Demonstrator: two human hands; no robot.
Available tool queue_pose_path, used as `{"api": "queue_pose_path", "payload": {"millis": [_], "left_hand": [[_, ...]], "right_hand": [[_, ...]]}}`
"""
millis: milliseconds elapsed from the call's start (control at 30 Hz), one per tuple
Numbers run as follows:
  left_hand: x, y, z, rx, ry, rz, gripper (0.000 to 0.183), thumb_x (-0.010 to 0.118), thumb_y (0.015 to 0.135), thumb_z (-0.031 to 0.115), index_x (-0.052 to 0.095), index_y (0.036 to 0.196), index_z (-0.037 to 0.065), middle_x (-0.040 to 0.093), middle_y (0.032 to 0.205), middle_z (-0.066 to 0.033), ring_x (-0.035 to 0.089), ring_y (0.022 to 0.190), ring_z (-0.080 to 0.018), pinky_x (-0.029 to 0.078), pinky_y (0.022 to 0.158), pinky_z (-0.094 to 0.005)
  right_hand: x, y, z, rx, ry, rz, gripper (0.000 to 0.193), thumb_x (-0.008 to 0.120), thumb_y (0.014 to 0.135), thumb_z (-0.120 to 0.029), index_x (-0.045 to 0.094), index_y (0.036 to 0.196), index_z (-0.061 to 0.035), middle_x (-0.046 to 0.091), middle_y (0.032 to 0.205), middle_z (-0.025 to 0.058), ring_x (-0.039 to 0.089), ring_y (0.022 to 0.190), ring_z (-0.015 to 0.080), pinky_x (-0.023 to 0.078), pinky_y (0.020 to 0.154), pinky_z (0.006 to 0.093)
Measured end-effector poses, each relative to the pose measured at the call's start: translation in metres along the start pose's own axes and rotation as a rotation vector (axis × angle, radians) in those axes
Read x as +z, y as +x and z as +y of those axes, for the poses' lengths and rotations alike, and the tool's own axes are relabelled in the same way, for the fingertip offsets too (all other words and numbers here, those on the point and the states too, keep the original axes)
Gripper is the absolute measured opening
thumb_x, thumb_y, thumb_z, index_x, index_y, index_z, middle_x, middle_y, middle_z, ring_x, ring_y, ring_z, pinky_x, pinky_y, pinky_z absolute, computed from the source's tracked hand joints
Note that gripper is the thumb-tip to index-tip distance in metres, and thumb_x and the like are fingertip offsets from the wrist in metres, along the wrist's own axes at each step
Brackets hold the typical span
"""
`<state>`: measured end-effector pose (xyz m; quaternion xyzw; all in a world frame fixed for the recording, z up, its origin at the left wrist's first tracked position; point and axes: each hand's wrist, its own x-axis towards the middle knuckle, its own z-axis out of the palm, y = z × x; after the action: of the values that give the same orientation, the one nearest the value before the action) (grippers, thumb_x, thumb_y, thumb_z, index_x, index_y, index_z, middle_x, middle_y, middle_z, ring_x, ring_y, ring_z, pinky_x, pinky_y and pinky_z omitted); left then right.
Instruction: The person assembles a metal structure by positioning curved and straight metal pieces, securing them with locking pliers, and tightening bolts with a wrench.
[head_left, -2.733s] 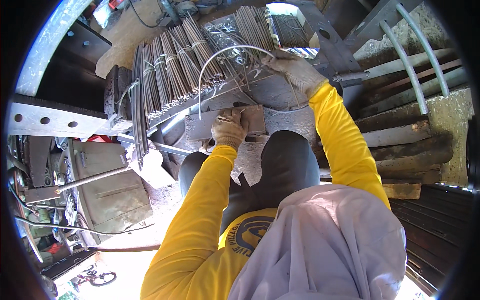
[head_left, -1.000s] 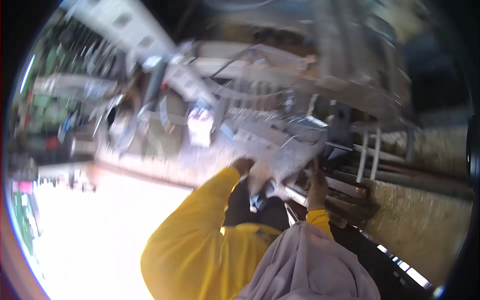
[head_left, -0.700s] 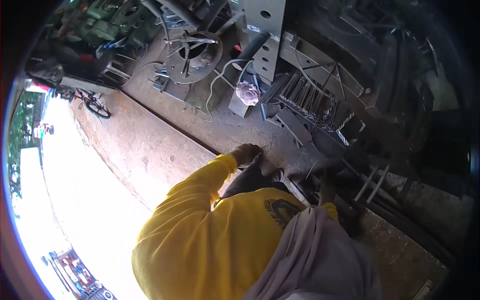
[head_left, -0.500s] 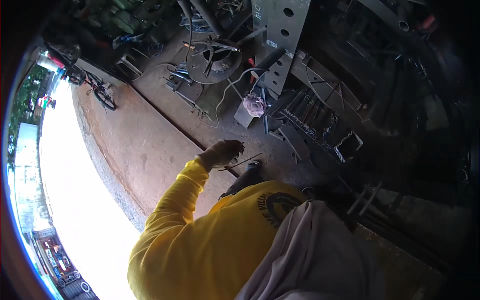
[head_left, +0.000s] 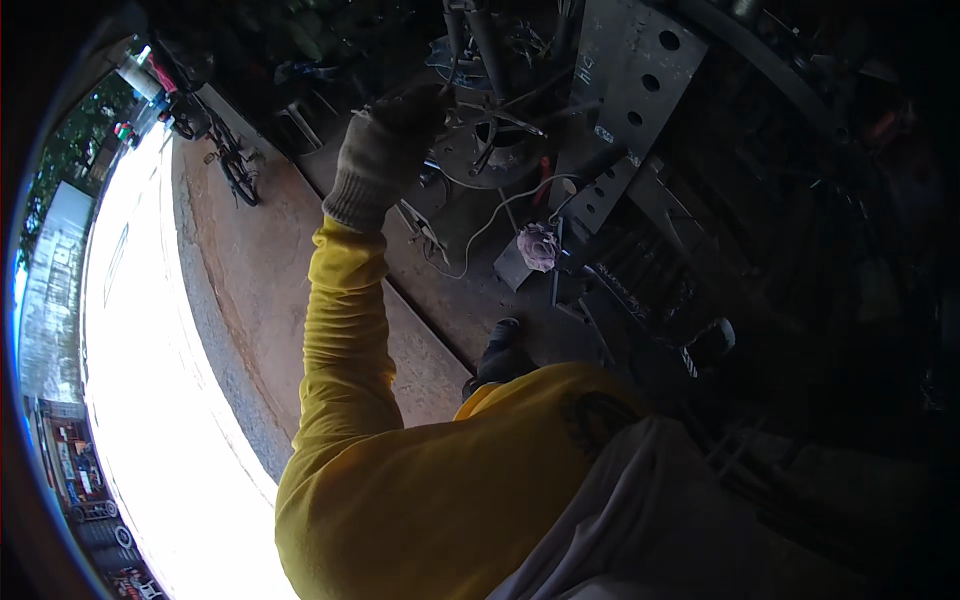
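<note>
My left hand, in a pale knitted glove with dark fingers, reaches forward at the end of a yellow sleeve. It is beside a round metal disc stand, close to a cable that hangs down there. Its fingers are lost in deep shadow, so their grip and anything in them cannot be made out. Long-handled metal tools lie across the top of the stand. No part of my right hand shows.
Beyond the stand leans a steel plate with round holes. A crumpled pinkish cloth and a pale cord lie nearby. My shoe is on the floor. A bicycle stands at the far left. Metal pieces lie at right.
My left arm has stretched forward from near my shoe to the disc stand. The thin rod seen at that hand before is no longer visible. The view has shifted and darkened.
</note>
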<state>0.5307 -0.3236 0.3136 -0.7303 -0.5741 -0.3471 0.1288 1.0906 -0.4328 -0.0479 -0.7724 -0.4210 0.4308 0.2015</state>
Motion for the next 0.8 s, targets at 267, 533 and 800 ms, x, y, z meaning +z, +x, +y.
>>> {"api": "queue_pose_path", "payload": {"millis": [267, 533, 800], "left_hand": [[0.134, 0.032, -0.075, -0.02, 0.048, -0.03, 0.027, 0.058, 0.088, 0.025, 0.069, 0.112, 0.017, 0.07, 0.092, -0.0112, 0.069, 0.083, -0.0299, 0.057, 0.07, -0.0408], [0.232, -0.014, -0.111, 0.025, -0.298, -0.244, 0.024, 0.062, 0.085, 0.019, 0.068, 0.106, 0.009, 0.069, 0.095, -0.0144, 0.068, 0.084, -0.0309, 0.057, 0.072, -0.04], [0.243, -0.027, -0.127, -0.058, -0.445, -0.138, 0.018, 0.059, 0.087, 0.018, 0.067, 0.086, 0.002, 0.067, 0.082, -0.015, 0.067, 0.073, -0.0333, 0.053, 0.066, -0.0418]], "right_hand": [[0.029, -0.003, -0.04, 0.007, -0.13, 0.03, 0.032, 0.062, 0.095, -0.027, 0.064, 0.119, -0.0066, 0.061, 0.104, 0.0104, 0.06, 0.093, 0.0234, 0.05, 0.085, 0.0368], [0.058, -0.014, -0.078, 0.048, -0.254, 0.06, 0.032, 0.062, 0.095, -0.027, 0.063, 0.121, -0.0071, 0.061, 0.11, 0.0118, 0.06, 0.099, 0.0259, 0.049, 0.089, 0.0388], [0.059, -0.022, -0.107, 0.055, -0.303, 0.083, 0.033, 0.063, 0.095, -0.026, 0.063, 0.122, -0.0075, 0.061, 0.116, 0.0132, 0.06, 0.105, 0.0284, 0.048, 0.093, 0.0407]]}}
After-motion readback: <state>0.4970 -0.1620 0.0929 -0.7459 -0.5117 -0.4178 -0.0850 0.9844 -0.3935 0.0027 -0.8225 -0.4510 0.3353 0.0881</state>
